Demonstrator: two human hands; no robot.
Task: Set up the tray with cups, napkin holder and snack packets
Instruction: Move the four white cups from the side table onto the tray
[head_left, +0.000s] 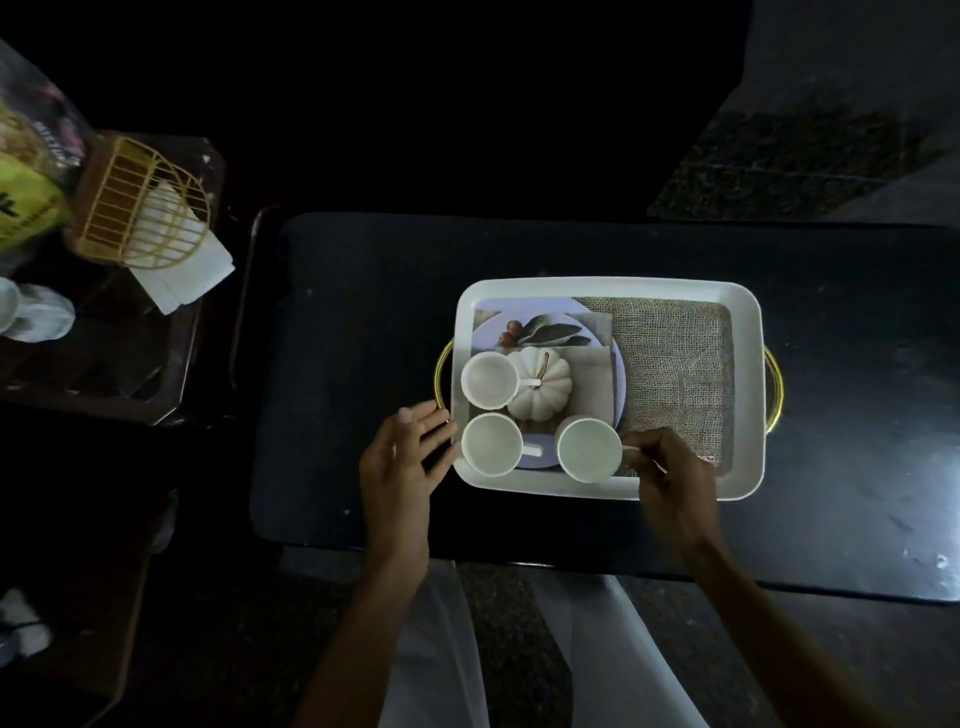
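Tray: white rect. tray (748, 395) w/ gold side handles, on dark table (363, 364); printed liner inside
Edges: tray's near rim sits close to table's near edge; bare tabletop to L, R and far side
Cups: 3 white, all in tray's L half – far cup (487, 379), near-left cup (491, 444), near-right cup (589, 450); R half of tray unoccupied
Left hand (402, 457): fingers spread loose, beside tray's L handle, gripping nothing
Right hand (670, 470): fingertips pinch near-right cup's handle
Napkin holder: 1, gold wire napkin holder (143, 205) w/ white napkins, on side table (171, 364) at L, well apart from tray
Snack packets: snack packet (31, 208) at far L, count unclear
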